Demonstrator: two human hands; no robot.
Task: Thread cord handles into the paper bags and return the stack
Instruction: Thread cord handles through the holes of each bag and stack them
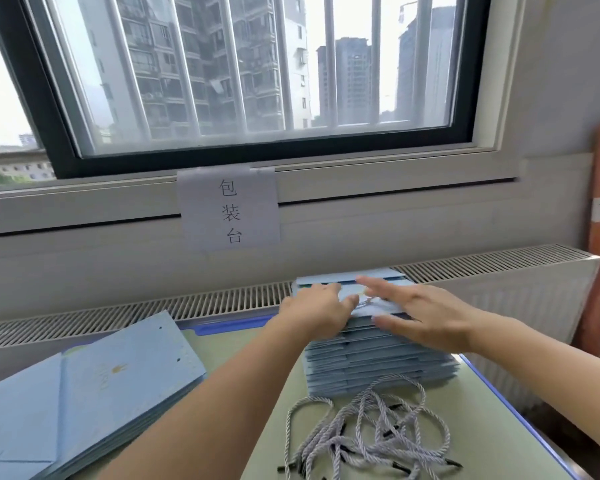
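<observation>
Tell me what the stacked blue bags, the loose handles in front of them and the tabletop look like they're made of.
Stacked bags: matte light-blue paper or thin card, judging by the crisp flat folded edges. Loose handles: twisted pale grey cord, the spiral ply visible, with dark tips, probably plastic. Tabletop: smooth pale green surface with a blue edge; material unclear, perhaps laminate or a mat.

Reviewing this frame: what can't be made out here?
- Top bag of the tall stack, head view: mostly covered by the left hand and right hand; any threaded cord is unclear.
- Right hand: motion-blurred, so contact is uncertain.
- Left pile of bags: cut off by the frame's edge.
</observation>
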